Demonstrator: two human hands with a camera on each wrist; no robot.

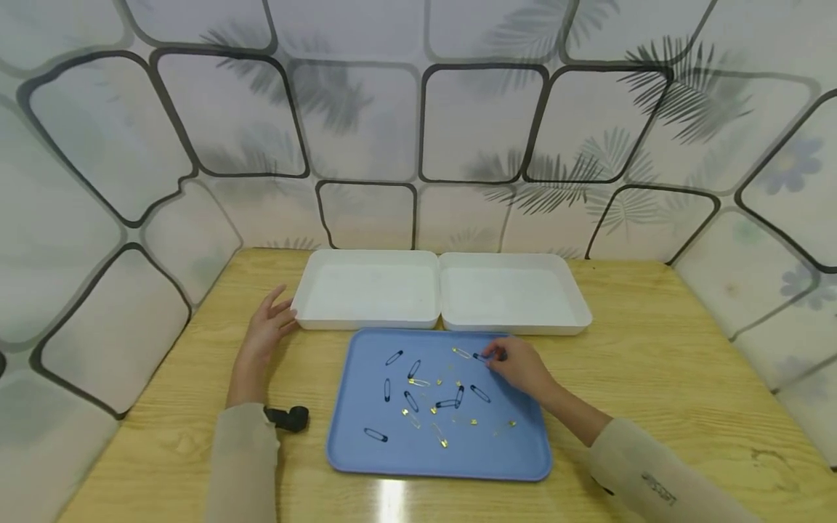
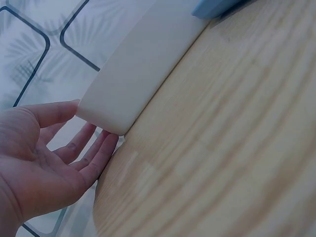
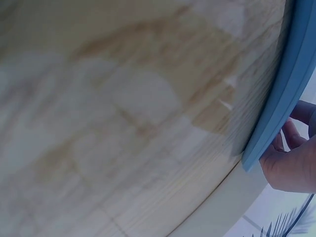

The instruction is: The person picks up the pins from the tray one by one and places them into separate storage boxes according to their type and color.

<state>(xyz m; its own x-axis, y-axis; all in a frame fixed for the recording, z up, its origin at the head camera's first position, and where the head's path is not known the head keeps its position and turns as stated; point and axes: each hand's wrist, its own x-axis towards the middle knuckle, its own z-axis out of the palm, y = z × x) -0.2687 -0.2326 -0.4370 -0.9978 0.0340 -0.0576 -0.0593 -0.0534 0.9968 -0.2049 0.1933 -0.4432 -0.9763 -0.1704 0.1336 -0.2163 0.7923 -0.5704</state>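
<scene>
On the blue tray (image 1: 438, 465) lie black safety pins (image 1: 480, 394) and gold safety pins (image 1: 439, 436), scattered. My right hand (image 1: 521, 365) reaches over the tray's far right part, thumb and forefinger pinching a black safety pin (image 1: 479, 357). A gold safety pin (image 1: 461, 353) lies just left of that pin. In the right wrist view the tray's blue side covers part of the right hand (image 3: 291, 163), and the pin is hidden. My left hand (image 1: 267, 330) rests its fingertips against the near left corner of the left white tray (image 1: 366, 323), its fingers loosely extended.
A second white tray (image 1: 516, 329) stands right beside the left one, behind the blue tray. All three sit on a wooden table (image 1: 654, 349). A patterned wall covering (image 1: 366, 123) rises behind the table. A black device (image 1: 288, 418) is strapped at the left wrist.
</scene>
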